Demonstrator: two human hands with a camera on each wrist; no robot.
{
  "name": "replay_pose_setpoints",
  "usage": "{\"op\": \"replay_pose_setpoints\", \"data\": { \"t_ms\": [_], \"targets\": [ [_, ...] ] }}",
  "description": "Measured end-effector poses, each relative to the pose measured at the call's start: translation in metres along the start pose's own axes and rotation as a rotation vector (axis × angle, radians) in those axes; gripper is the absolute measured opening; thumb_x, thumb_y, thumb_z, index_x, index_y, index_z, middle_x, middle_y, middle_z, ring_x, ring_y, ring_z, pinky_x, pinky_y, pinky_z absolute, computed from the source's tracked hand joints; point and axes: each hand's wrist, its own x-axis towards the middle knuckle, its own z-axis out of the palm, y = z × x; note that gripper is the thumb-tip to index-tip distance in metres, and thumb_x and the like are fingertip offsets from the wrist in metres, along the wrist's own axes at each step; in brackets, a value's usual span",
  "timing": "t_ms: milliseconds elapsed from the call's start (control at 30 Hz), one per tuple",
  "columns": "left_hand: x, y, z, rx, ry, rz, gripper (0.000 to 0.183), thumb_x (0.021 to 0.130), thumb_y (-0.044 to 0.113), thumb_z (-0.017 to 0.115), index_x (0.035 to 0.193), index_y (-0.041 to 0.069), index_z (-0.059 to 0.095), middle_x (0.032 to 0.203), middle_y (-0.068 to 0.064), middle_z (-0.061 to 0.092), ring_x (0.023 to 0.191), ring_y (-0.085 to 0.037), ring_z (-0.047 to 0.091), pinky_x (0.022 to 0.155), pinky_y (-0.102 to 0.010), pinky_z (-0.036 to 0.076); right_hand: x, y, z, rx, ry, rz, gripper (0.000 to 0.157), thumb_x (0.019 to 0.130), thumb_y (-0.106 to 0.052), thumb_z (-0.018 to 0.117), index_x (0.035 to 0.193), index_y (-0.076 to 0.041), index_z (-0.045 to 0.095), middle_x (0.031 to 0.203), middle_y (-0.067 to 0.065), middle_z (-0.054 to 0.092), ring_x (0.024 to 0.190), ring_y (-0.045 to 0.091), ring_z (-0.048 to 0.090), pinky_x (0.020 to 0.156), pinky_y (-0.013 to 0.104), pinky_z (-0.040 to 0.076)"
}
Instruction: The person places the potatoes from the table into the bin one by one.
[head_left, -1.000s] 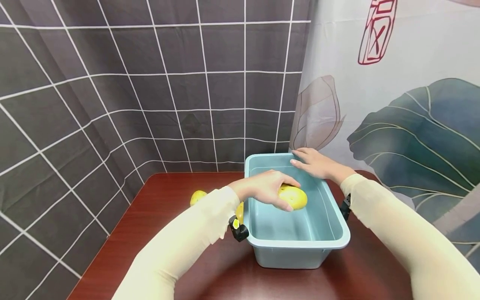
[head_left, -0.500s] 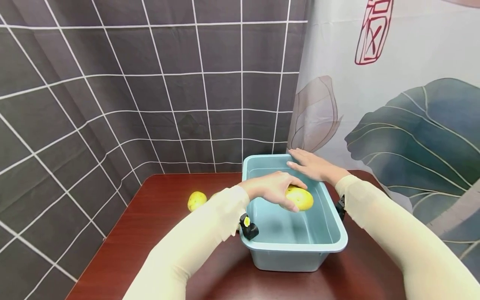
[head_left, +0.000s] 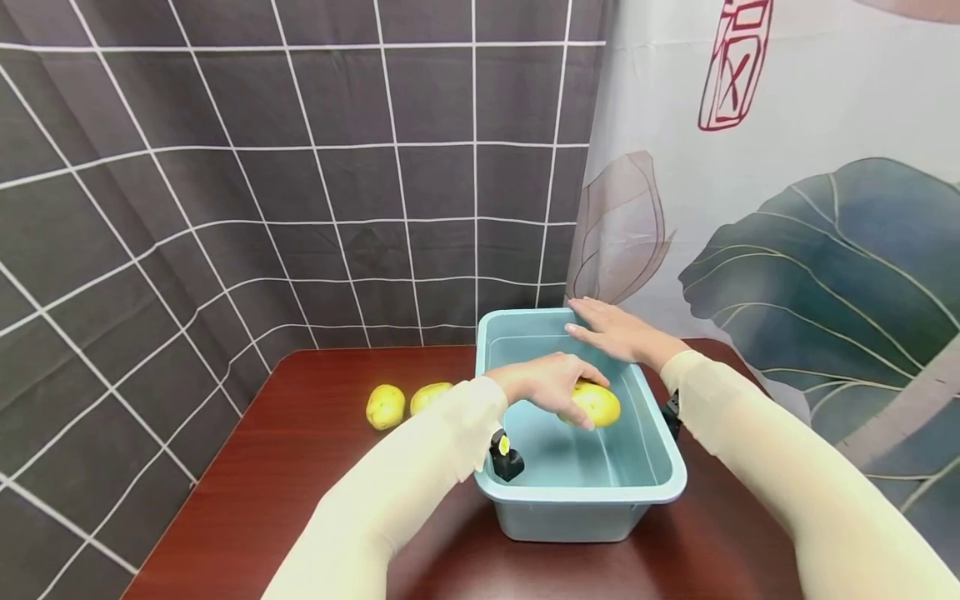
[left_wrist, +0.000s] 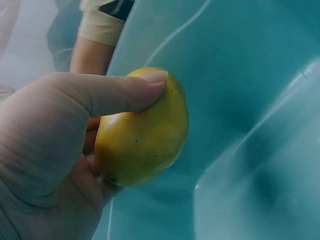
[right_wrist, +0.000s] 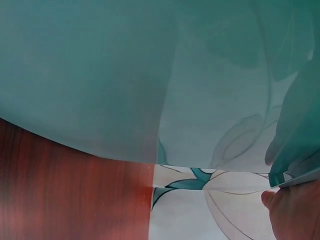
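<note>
Yellow and pinched by the left hand (head_left: 551, 382), a potato (head_left: 602, 406) hangs over the tub (head_left: 581, 495), just short of the spread right hand (head_left: 618, 331).

A dark grey hanging (head_left: 337, 183) with a white grid spans eight to twelve o'clock, softly creased. From one to three falls a white cloth (head_left: 660, 100), bearing a red seal (head_left: 737, 65) towards two and a blue-green leaf (head_left: 817, 258) at three. The reddish-brown surface (head_left: 300, 467) shines faintly at six.
</note>
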Motion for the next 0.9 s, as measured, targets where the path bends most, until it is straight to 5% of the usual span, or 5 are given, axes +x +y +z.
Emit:
{"op": "replay_pose_setpoints", "data": {
  "t_ms": [633,900],
  "targets": [
    [0.011,0.0,0.026,0.083,-0.219,-0.029,0.069,0.071,0.041,0.085,0.132,0.018,0.06,0.111,0.014,0.062,0.097,-0.003,0.052,0.084,-0.016,0.041,0.002,0.001,0.003,0.014,-0.008,0.0,0.078,0.097,-0.062,0.03,0.154,-0.01,0.018,0.158,0.014,0.017,0.145,0.034,0.01,0.113,0.055,0.01],
    [0.014,0.001,0.031,0.134,-0.246,-0.014,0.07,0.067,0.041,0.087,0.128,0.017,0.063,0.107,0.014,0.063,0.095,-0.001,0.053,0.082,-0.013,0.04,0.002,0.001,0.0,0.021,-0.008,0.003,0.077,0.098,-0.061,0.031,0.154,-0.01,0.018,0.159,0.014,0.015,0.145,0.035,0.01,0.114,0.054,0.01]
  ]
}}
